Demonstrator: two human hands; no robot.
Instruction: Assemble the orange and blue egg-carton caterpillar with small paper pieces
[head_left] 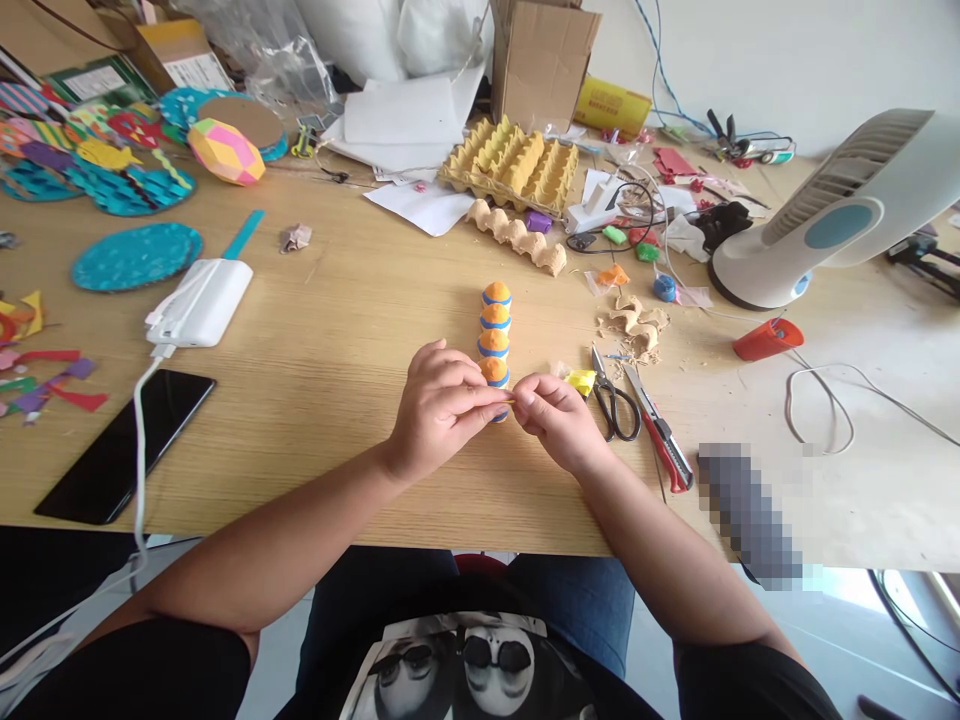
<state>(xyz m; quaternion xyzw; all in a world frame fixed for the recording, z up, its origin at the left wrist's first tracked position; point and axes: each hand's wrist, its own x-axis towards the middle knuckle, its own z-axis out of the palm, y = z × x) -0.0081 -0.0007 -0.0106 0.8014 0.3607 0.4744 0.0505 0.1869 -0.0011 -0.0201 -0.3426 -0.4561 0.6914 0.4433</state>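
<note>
A row of egg-carton cups, covered in orange with blue bands, lies lengthwise on the table in front of me. Over its near end my left hand and my right hand meet, thumbs and fingertips pinched. Between them shows a thin yellow strand, too small to tell what it is made of. My fingers hide part of the row's near end. Right of my right hand are a yellow packet, black-handled scissors and a red utility knife.
Yellow egg trays and a plain carton strip lie farther back. Carton scraps and a white fan are to the right. A power bank, cabled to a black phone, and a blue oval are left.
</note>
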